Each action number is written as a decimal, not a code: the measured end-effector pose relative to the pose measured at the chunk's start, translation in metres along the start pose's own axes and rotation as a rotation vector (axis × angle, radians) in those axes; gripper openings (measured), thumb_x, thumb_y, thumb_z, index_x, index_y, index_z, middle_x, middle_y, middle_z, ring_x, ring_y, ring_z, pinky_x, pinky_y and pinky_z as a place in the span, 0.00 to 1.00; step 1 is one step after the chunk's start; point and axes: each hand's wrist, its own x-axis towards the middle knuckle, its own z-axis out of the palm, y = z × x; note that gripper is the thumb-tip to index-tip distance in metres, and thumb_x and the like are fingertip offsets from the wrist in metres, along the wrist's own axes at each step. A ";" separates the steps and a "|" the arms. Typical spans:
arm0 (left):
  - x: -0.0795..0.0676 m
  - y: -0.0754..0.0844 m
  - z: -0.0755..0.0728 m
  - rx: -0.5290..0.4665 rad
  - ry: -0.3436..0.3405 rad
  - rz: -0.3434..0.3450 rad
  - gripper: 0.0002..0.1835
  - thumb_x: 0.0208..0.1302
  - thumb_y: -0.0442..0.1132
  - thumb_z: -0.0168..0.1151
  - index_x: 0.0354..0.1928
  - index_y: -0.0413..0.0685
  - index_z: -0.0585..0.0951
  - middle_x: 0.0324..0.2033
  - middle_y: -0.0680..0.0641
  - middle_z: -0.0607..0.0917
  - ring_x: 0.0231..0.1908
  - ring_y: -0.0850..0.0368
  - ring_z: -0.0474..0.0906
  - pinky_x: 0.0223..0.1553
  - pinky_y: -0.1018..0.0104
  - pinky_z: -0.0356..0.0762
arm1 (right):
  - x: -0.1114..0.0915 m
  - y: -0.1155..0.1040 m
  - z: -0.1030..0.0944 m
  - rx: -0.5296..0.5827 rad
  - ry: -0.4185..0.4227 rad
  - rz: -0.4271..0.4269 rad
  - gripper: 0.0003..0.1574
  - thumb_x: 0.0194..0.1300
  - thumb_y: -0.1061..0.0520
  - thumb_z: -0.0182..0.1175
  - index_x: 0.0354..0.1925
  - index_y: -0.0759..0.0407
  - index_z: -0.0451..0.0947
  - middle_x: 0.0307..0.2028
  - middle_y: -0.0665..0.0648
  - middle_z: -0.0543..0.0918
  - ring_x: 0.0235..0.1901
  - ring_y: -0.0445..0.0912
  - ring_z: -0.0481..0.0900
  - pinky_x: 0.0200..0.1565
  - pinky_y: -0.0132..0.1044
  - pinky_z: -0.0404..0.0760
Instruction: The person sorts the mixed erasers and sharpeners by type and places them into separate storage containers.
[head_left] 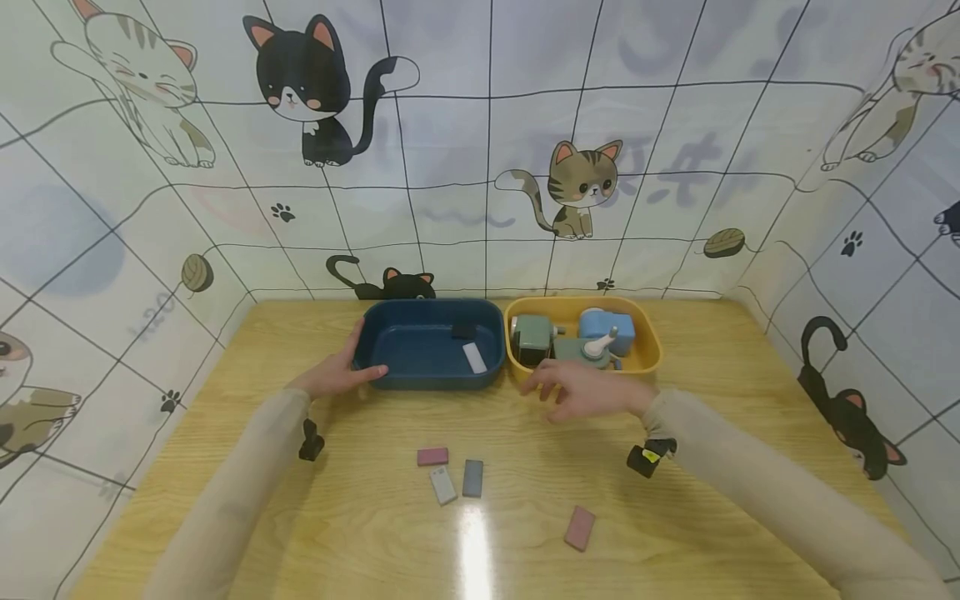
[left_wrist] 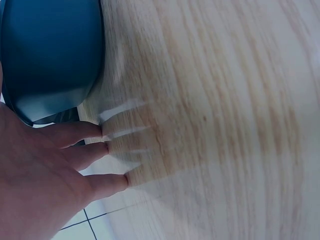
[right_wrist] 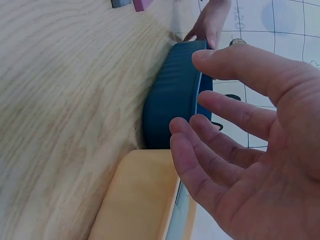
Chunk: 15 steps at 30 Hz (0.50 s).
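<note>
My left hand [head_left: 335, 373] rests against the near left corner of a dark blue bin [head_left: 438, 383], thumb at the front rim. In the left wrist view its fingers are extended beside the bin's wall, down by the tabletop. A black block [head_left: 462, 332] and a white block [head_left: 474, 358] lie inside this bin. My right hand [head_left: 588, 390] is at the near side of a yellow bin [head_left: 652, 354]. Its fingers are loosely bent and hold nothing, as the right wrist view shows. The yellow bin contains green pieces [head_left: 533, 333] and a blue piece [head_left: 606, 327].
On the wooden tabletop [head_left: 360, 517] lie a dark pink block [head_left: 432, 457], a light grey block [head_left: 443, 485], a darker grey block [head_left: 472, 479] and another pink block [head_left: 580, 528]. The two bins stand side by side near a cat-print cloth backdrop [head_left: 450, 167].
</note>
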 end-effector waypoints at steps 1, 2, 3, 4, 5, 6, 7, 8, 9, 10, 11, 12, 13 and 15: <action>0.000 0.000 0.000 -0.001 -0.002 -0.001 0.59 0.63 0.64 0.58 0.74 0.56 0.24 0.72 0.28 0.43 0.64 0.26 0.58 0.61 0.36 0.57 | -0.002 -0.001 0.001 0.009 -0.004 0.003 0.27 0.59 0.62 0.66 0.58 0.58 0.76 0.48 0.55 0.75 0.48 0.53 0.77 0.46 0.41 0.78; 0.001 0.000 0.000 -0.002 -0.003 -0.003 0.59 0.63 0.64 0.58 0.74 0.56 0.24 0.72 0.28 0.43 0.64 0.27 0.58 0.61 0.36 0.56 | -0.003 -0.001 0.001 0.019 -0.008 0.003 0.27 0.59 0.62 0.66 0.58 0.58 0.76 0.48 0.54 0.75 0.48 0.54 0.77 0.47 0.42 0.78; 0.001 -0.001 0.000 -0.001 -0.004 -0.004 0.59 0.63 0.64 0.58 0.74 0.56 0.24 0.72 0.28 0.43 0.64 0.27 0.58 0.61 0.36 0.57 | -0.005 -0.002 0.002 0.026 -0.012 0.004 0.27 0.59 0.63 0.65 0.58 0.58 0.76 0.48 0.54 0.75 0.48 0.54 0.77 0.47 0.44 0.78; 0.001 -0.001 0.000 -0.001 -0.005 -0.005 0.59 0.62 0.64 0.58 0.74 0.56 0.24 0.72 0.28 0.43 0.64 0.27 0.58 0.61 0.36 0.56 | -0.006 -0.002 0.003 0.031 -0.015 0.001 0.27 0.59 0.63 0.65 0.58 0.59 0.75 0.49 0.54 0.75 0.49 0.55 0.76 0.47 0.45 0.78; 0.002 -0.001 0.000 -0.001 -0.005 -0.006 0.59 0.62 0.65 0.58 0.74 0.56 0.24 0.72 0.28 0.43 0.64 0.27 0.58 0.61 0.36 0.56 | -0.008 -0.002 0.004 0.032 -0.017 0.001 0.27 0.59 0.62 0.65 0.58 0.59 0.75 0.49 0.54 0.75 0.49 0.55 0.76 0.48 0.46 0.78; 0.002 -0.001 0.000 -0.001 -0.006 -0.007 0.60 0.62 0.65 0.58 0.74 0.56 0.24 0.72 0.28 0.43 0.64 0.27 0.57 0.62 0.36 0.56 | -0.009 -0.002 0.004 0.035 -0.019 0.000 0.27 0.59 0.62 0.65 0.58 0.59 0.75 0.50 0.54 0.75 0.49 0.56 0.76 0.48 0.47 0.78; 0.002 -0.002 0.000 -0.002 -0.005 -0.007 0.59 0.62 0.65 0.58 0.74 0.56 0.24 0.72 0.29 0.42 0.65 0.27 0.56 0.62 0.36 0.56 | -0.011 -0.002 0.005 0.037 -0.019 -0.003 0.27 0.59 0.62 0.65 0.58 0.59 0.75 0.50 0.55 0.76 0.49 0.56 0.77 0.48 0.48 0.78; 0.003 -0.002 0.000 -0.003 -0.004 -0.007 0.59 0.62 0.64 0.58 0.74 0.56 0.24 0.72 0.29 0.42 0.65 0.27 0.56 0.62 0.36 0.55 | -0.012 -0.002 0.006 0.036 -0.020 -0.004 0.27 0.59 0.61 0.65 0.58 0.59 0.75 0.51 0.56 0.76 0.49 0.55 0.77 0.48 0.48 0.78; 0.002 -0.001 0.000 -0.005 -0.003 -0.007 0.59 0.63 0.64 0.58 0.74 0.56 0.24 0.72 0.29 0.41 0.65 0.27 0.55 0.62 0.36 0.55 | -0.013 -0.001 0.007 0.036 -0.021 -0.006 0.27 0.60 0.61 0.65 0.58 0.60 0.75 0.52 0.57 0.76 0.49 0.55 0.77 0.48 0.47 0.78; 0.002 -0.001 0.000 -0.007 -0.002 -0.006 0.59 0.63 0.64 0.58 0.74 0.56 0.24 0.72 0.30 0.41 0.66 0.27 0.55 0.62 0.36 0.54 | -0.015 0.000 0.008 0.036 -0.021 -0.010 0.26 0.60 0.61 0.65 0.58 0.61 0.75 0.52 0.58 0.77 0.48 0.55 0.77 0.47 0.46 0.79; 0.002 -0.001 0.000 -0.005 -0.002 -0.006 0.59 0.63 0.64 0.58 0.74 0.55 0.24 0.72 0.30 0.40 0.66 0.27 0.55 0.62 0.36 0.54 | -0.016 0.001 0.009 0.036 -0.020 -0.014 0.26 0.60 0.62 0.65 0.57 0.61 0.75 0.52 0.59 0.77 0.48 0.55 0.77 0.47 0.45 0.79; 0.002 -0.001 0.000 -0.003 -0.002 -0.007 0.59 0.63 0.64 0.58 0.74 0.55 0.24 0.72 0.30 0.41 0.66 0.27 0.55 0.62 0.36 0.55 | -0.017 0.003 0.011 0.038 -0.021 -0.019 0.26 0.60 0.62 0.65 0.57 0.62 0.75 0.52 0.60 0.78 0.48 0.55 0.78 0.47 0.44 0.79; 0.002 0.000 0.000 -0.001 -0.002 -0.008 0.59 0.62 0.64 0.58 0.74 0.55 0.24 0.72 0.29 0.41 0.65 0.27 0.55 0.62 0.36 0.55 | -0.019 0.004 0.012 0.042 -0.022 -0.024 0.26 0.60 0.63 0.65 0.57 0.63 0.75 0.52 0.60 0.78 0.48 0.55 0.78 0.46 0.44 0.79; 0.001 0.000 0.000 0.005 -0.002 -0.007 0.60 0.62 0.65 0.58 0.74 0.55 0.24 0.72 0.28 0.43 0.65 0.27 0.57 0.62 0.36 0.56 | -0.022 0.007 0.016 0.058 -0.030 -0.027 0.26 0.60 0.64 0.65 0.56 0.65 0.75 0.50 0.60 0.79 0.47 0.54 0.78 0.46 0.45 0.79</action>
